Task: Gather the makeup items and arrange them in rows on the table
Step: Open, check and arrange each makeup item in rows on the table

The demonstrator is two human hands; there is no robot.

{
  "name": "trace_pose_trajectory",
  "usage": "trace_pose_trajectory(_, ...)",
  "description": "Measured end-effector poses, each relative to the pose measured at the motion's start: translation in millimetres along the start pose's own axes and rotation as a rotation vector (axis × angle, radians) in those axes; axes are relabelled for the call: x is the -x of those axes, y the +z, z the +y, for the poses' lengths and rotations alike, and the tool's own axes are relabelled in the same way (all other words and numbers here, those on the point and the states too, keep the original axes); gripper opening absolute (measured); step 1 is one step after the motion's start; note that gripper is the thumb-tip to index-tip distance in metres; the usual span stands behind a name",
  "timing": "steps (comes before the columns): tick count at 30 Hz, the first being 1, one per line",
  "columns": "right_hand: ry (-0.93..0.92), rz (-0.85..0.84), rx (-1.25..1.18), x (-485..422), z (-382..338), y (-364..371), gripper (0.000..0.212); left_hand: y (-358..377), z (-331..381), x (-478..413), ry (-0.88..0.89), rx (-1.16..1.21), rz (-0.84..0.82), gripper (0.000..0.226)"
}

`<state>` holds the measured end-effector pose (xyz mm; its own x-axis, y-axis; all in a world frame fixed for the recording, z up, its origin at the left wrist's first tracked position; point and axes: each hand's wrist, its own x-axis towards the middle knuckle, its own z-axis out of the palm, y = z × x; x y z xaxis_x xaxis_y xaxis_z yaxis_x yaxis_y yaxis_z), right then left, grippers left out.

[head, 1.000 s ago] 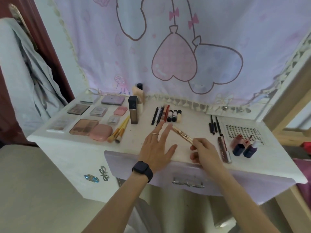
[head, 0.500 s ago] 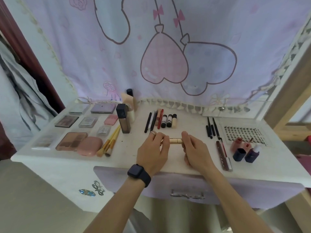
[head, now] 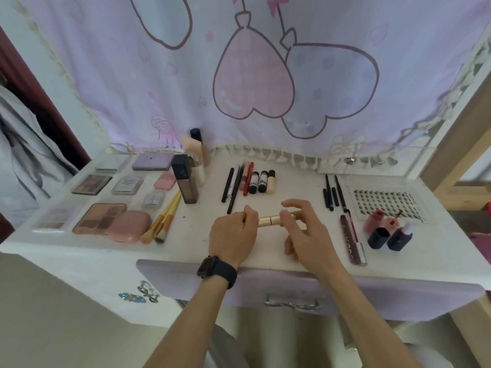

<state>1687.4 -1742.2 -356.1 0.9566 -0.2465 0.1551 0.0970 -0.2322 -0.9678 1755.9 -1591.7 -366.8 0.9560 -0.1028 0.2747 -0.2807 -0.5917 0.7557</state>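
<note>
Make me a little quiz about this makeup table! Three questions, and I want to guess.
1. True or false: the left hand and the right hand both hold the gold tube.
2. Where on the table does the pink compact lie? A) the person's left side B) the person's right side C) between the hands
3. Fill in: the watch sits on the ___ wrist.
Key: 1 true; 2 A; 3 left.

A gold tube (head: 271,221) is held level above the white table (head: 202,229), gripped at one end by the left hand (head: 233,235) and pinched at the other by the right hand (head: 305,235)
</note>
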Motion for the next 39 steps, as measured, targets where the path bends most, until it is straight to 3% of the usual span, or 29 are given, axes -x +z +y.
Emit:
trace_pose_trajectory(3,0.071,0.042,0.005,-1.4,-3.0,3.2,0.043,-2.2,2.7,1.0,0.003,-0.001,0.009,0.056)
trace_pose_trajectory(5,0.079,0.065,0.011,-0.8,-0.3,4.1,0.036,-2.1,2.4,0.7,0.009,-0.029,-0.007,0.058)
trace_pose_trajectory(7,0.034,0.037,-0.024,1.7,4.3,1.3,0.013,-1.5,1.8,0.3,0.014,-0.059,-0.017,0.059)
trace_pose_trajectory(12,0.049,0.003,-0.081,3.2,-0.3,-2.8,0.017,0.6,2.8,0.1,0.005,-0.083,-0.016,0.057)
trace_pose_trajectory(15,0.132,0.032,-0.019,-1.5,-1.2,-1.3,0.035,-0.1,2.7,1.4,0.018,-0.098,-0.021,0.057)
trace_pose_trajectory(19,0.069,-0.006,-0.058,0.2,8.1,-1.7,0.007,-0.2,3.2,1.0,0.015,-0.125,-0.027,0.056)
trace_pose_trajectory(21,0.052,-0.013,-0.116,1.8,7.4,-4.1,0.025,-0.3,3.6,1.0,0.003,-0.122,-0.031,0.056)
trace_pose_trajectory(25,0.154,0.013,-0.115,-0.5,-4.7,-3.5,0.033,-0.6,4.8,2.2,-0.009,-0.109,-0.029,0.055)
trace_pose_trajectory(27,0.164,0.010,-0.006,-0.4,-4.3,-0.3,0.032,-1.2,4.4,2.2,-0.004,-0.110,-0.030,0.055)
trace_pose_trajectory(30,0.098,0.014,-0.007,4.5,2.0,-0.2,0.006,-0.5,3.5,1.7,-0.012,-0.102,-0.030,0.055)
trace_pose_trajectory(33,0.068,-0.004,-0.069,5.4,3.1,-5.1,0.030,-0.4,3.8,1.3,-0.024,-0.092,-0.023,0.055)
trace_pose_trajectory(35,0.110,0.011,-0.107,2.9,-3.2,-5.3,0.018,-0.7,4.1,1.9,-0.015,-0.072,-0.021,0.055)
trace_pose_trajectory(39,0.124,0.074,0.054,3.0,-3.3,3.0,0.027,-1.5,3.0,1.9,-0.026,-0.060,-0.023,0.055)
